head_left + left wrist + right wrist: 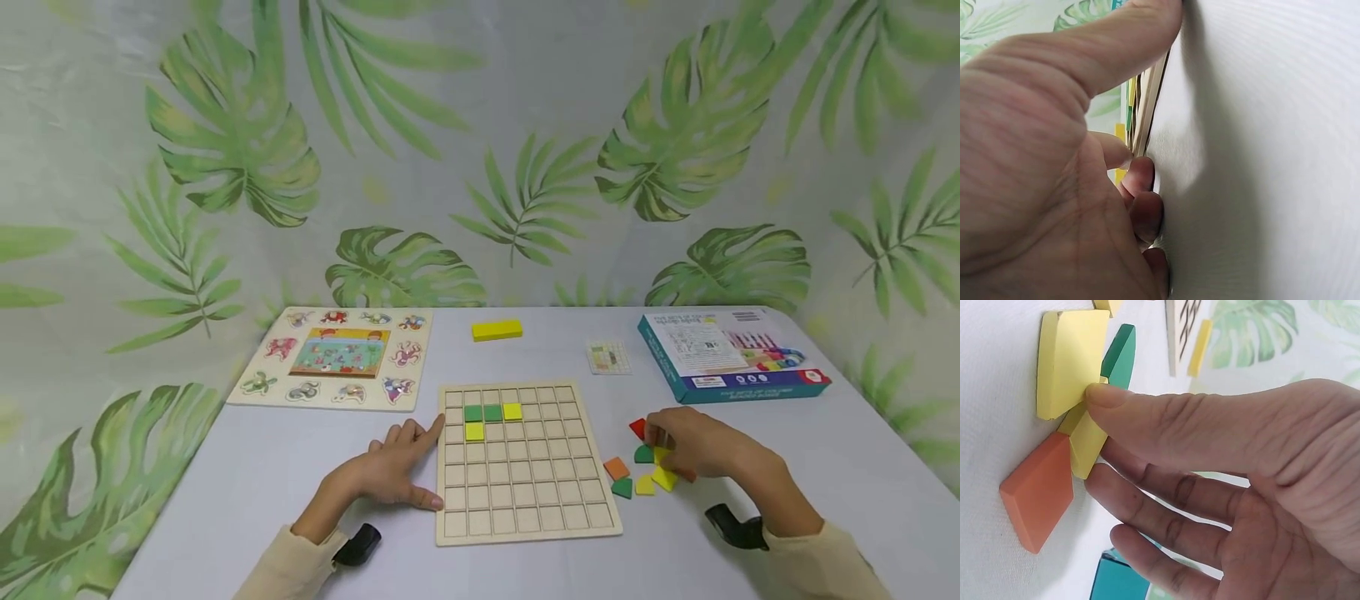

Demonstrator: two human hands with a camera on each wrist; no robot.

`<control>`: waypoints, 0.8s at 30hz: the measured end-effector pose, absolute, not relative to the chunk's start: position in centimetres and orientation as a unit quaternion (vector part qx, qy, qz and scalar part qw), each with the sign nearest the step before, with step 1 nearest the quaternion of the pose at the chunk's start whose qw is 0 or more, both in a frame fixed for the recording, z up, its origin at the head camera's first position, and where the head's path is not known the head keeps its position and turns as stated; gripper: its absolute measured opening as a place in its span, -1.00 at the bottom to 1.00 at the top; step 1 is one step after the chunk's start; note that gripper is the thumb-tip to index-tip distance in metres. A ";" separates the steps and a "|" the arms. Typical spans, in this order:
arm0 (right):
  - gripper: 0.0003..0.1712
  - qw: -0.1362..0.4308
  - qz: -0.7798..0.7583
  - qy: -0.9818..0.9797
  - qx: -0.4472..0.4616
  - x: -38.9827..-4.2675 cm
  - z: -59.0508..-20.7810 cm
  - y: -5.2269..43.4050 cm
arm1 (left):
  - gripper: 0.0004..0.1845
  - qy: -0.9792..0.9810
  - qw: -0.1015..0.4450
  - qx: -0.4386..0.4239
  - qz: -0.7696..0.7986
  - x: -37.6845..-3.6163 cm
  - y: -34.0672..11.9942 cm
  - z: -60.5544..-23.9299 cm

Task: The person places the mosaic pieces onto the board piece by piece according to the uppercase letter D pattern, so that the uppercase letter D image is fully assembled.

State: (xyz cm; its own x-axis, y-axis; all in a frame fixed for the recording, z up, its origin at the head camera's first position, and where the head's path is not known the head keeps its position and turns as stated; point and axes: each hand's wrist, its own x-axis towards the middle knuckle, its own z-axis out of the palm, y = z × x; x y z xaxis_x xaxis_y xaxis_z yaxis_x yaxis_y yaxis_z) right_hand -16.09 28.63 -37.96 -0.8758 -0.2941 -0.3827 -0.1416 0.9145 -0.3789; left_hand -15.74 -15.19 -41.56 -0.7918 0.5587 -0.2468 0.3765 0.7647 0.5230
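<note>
My left hand lies spread beside a wooden grid board, its thumb and index finger touching the board's left edge. Two green squares and two yellow squares sit in cells near the board's upper left. Right of the board, my right hand reaches into a loose group of coloured pieces. In the right wrist view, its thumb and fingers pinch a yellow block. Close around it are another yellow block, an orange block and a green piece.
An animal puzzle board lies at the back left, with a yellow bar to its right. A small pattern card and a teal game box are at the back right. A leaf-print backdrop rises behind the table.
</note>
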 end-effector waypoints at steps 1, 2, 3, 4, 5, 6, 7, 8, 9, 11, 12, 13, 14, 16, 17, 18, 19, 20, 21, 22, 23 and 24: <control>-0.71 0.220 -0.170 0.953 -0.116 -16.1 -38.0 28.7 | 0.26 0.918 0.198 0.255 0.229 -15.7 -15.2 -41.6; -0.71 0.219 -0.166 0.955 -0.116 -16.1 -38.1 28.8 | 0.26 0.918 0.197 0.256 0.228 -15.7 -15.2 -41.6; -0.71 0.216 -0.162 0.956 -0.117 -16.2 -38.1 28.8 | 0.25 0.919 0.196 0.256 0.227 -15.7 -15.2 -41.6; -0.71 0.214 -0.158 0.957 -0.120 -16.2 -38.1 28.9 | 0.25 0.919 0.195 0.256 0.225 -15.8 -15.1 -41.6; -0.71 0.211 -0.153 0.958 -0.122 -16.3 -38.2 29.0 | 0.25 0.920 0.194 0.256 0.224 -15.8 -15.1 -41.6; -0.70 0.211 -0.150 0.958 -0.124 -16.3 -38.2 29.0 | 0.25 0.920 0.195 0.255 0.224 -15.8 -15.1 -41.6; -0.69 0.213 -0.150 0.958 -0.122 -16.3 -38.3 29.1 | 0.25 0.920 0.196 0.255 0.224 -15.8 -15.1 -41.6; -0.68 0.215 -0.151 0.957 -0.120 -16.4 -38.3 29.1 | 0.26 0.920 0.198 0.254 0.223 -15.8 -15.2 -41.7; -0.67 0.217 -0.152 0.957 -0.121 -16.3 -38.3 29.1 | 0.26 0.919 0.200 0.254 0.224 -15.8 -15.2 -41.7; -0.67 0.219 -0.152 0.956 -0.120 -16.3 -38.3 29.2 | 0.26 0.919 0.202 0.252 0.224 -15.7 -15.2 -41.7; -0.67 0.220 -0.153 0.956 -0.119 -16.3 -38.3 29.1 | 0.27 0.919 0.202 0.251 0.226 -15.7 -15.2 -41.7; -0.67 0.219 -0.153 0.956 -0.118 -16.3 -38.2 29.2 | 0.27 0.919 0.201 0.251 0.227 -15.7 -15.2 -41.7; -0.68 0.219 -0.154 0.956 -0.117 -16.3 -38.2 29.2 | 0.27 0.920 0.200 0.250 0.227 -15.7 -15.2 -41.8; -0.70 0.217 -0.155 0.957 -0.116 -16.3 -38.1 29.3 | 0.27 0.920 0.198 0.249 0.228 -15.7 -15.2 -41.9; -0.71 0.216 -0.157 0.957 -0.115 -16.3 -38.1 29.3 | 0.27 0.920 0.199 0.249 0.229 -15.7 -15.2 -41.9; -0.71 0.215 -0.158 0.957 -0.115 -16.2 -38.1 29.4 | 0.28 0.920 0.199 0.248 0.230 -15.7 -15.3 -42.0; -0.72 0.214 -0.158 0.957 -0.116 -16.2 -38.1 29.4 | 0.28 0.920 0.198 0.248 0.229 -15.7 -15.3 -42.1; -0.73 0.212 -0.157 0.957 -0.117 -16.2 -38.1 29.4 | 0.28 0.920 0.197 0.248 0.229 -15.7 -15.3 -42.1; -0.73 0.210 -0.156 0.958 -0.119 -16.2 -38.1 29.4 | 0.28 0.920 0.197 0.248 0.229 -15.7 -15.4 -42.1; -0.73 0.208 -0.155 0.958 -0.120 -16.2 -38.1 29.4 | 0.28 0.921 0.197 0.247 0.229 -15.7 -15.4 -42.1; -0.73 0.206 -0.153 0.959 -0.121 -16.2 -38.1 29.4 | 0.28 0.920 0.197 0.247 0.230 -15.8 -15.3 -42.1; -0.72 0.204 -0.151 0.960 -0.122 -16.2 -38.1 29.5 | 0.28 0.920 0.197 0.248 0.231 -15.8 -15.3 -42.1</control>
State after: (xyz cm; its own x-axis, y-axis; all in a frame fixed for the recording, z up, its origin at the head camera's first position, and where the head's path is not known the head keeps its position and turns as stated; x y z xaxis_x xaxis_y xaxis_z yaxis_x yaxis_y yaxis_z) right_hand -16.18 29.48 -38.09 -0.8868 -0.2952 -0.3555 -0.1719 0.9248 -0.3393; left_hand -15.80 -15.28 -42.10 -0.7997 0.5470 -0.2474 0.3654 0.7704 0.5225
